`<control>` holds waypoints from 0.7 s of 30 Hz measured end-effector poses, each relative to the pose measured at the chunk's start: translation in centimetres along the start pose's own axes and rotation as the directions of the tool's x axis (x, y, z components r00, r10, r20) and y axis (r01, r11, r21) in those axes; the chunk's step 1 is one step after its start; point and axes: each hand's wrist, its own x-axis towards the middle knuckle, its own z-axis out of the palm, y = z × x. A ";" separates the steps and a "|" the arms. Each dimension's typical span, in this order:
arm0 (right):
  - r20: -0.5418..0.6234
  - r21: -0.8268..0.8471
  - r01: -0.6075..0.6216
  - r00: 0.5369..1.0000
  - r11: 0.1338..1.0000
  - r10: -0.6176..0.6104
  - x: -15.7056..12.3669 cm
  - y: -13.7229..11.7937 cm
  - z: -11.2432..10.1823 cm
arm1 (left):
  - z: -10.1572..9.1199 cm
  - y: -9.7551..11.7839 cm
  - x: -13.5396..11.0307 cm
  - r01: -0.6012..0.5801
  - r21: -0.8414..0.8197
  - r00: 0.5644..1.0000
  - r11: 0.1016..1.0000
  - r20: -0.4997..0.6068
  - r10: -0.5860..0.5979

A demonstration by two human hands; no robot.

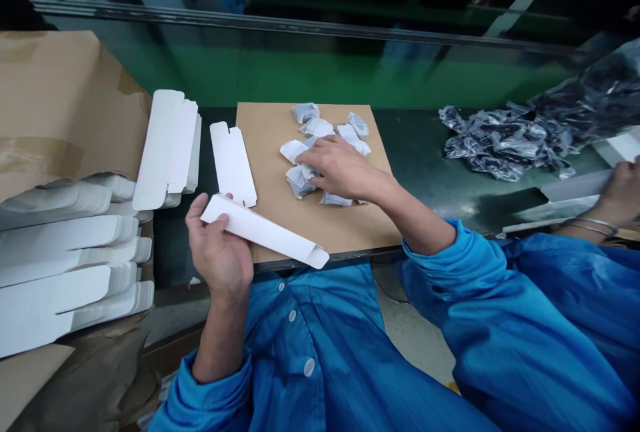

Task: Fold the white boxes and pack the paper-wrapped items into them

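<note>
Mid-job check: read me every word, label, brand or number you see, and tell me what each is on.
No text can be read in this view.
White carton in the left hand: no print visible on the sides that show.
Small packets by the right hand: any marks are too small or blurred to read.
Big brown box: no readable lettering.

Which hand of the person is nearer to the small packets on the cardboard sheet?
Right. The right hand is among the small packets; the left hand is off to their left, holding a white box.
</note>
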 end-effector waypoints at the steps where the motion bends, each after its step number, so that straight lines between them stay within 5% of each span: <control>1: -0.077 0.063 -0.027 0.996 0.998 0.032 -0.8 -0.6 -0.4 | -0.4 -0.1 0.0 -0.088 0.127 0.996 0.988 0.006 0.087; 3: -0.125 0.102 -0.062 0.989 0.993 0.075 -2.9 -2.1 -1.0 | -1.4 -0.2 -0.2 -0.297 0.418 0.954 0.859 0.087 0.287; 5: -0.015 0.020 -0.032 0.999 0.999 0.033 -4.8 -3.9 -0.9 | -2.5 0.2 -0.7 -0.519 0.570 0.855 0.638 0.323 0.407; 6: 0.065 -0.019 -0.002 0.998 1.000 0.003 -5.6 -4.7 -0.6 | -2.9 0.4 -1.0 -0.626 0.558 0.778 0.544 0.485 0.399; 8: 0.161 -0.026 0.028 0.987 0.999 -0.023 -6.7 -5.7 0.5 | -3.4 0.7 -1.4 -0.797 0.417 0.559 0.436 0.784 0.271; 10: 0.131 0.055 -0.014 0.991 0.998 0.007 -7.7 -5.6 1.6 | -3.3 0.8 -1.6 -0.879 0.289 0.365 0.380 0.920 0.144; 11: 0.088 0.115 -0.051 0.995 0.992 0.041 -8.4 -5.3 2.0 | -3.2 0.8 -1.7 -0.895 0.266 0.324 0.357 0.939 0.114; 17: -0.050 0.337 -0.180 0.977 0.924 0.208 -12.0 -4.1 4.6 | -2.0 1.2 -1.4 -0.889 0.370 0.403 0.272 0.912 0.076; 21: -0.142 0.329 -0.176 0.962 0.928 0.233 -11.7 -5.2 7.4 | -1.3 1.8 -1.4 -0.921 0.195 0.228 0.338 0.972 0.061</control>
